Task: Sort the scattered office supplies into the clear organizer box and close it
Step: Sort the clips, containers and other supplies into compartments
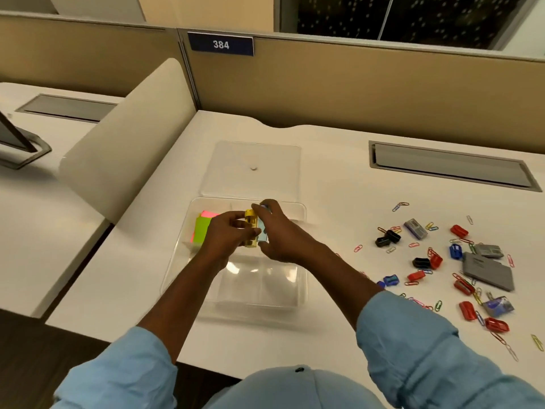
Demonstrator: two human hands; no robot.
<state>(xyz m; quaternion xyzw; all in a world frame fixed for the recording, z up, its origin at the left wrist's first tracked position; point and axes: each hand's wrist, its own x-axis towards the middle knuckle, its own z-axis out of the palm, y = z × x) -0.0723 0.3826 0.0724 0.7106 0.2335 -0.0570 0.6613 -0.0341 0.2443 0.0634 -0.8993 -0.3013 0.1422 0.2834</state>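
One head-worn camera looks forward and down, seemingly close over the white desk [324,160].

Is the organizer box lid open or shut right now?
Open. The clear lid lies flat on the desk behind the organizer box, leaving its compartments uncovered; sticky notes show in the far-left one.

White desk [339,172] — clear organizer box [301,293], its lid [236,160], scattered paper clips [400,206], grey boxes [488,271].

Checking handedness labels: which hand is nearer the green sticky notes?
Left. The left hand is right beside the green sticky notes, at their right edge; the right hand is farther right, past the yellow container and blue container held between them.
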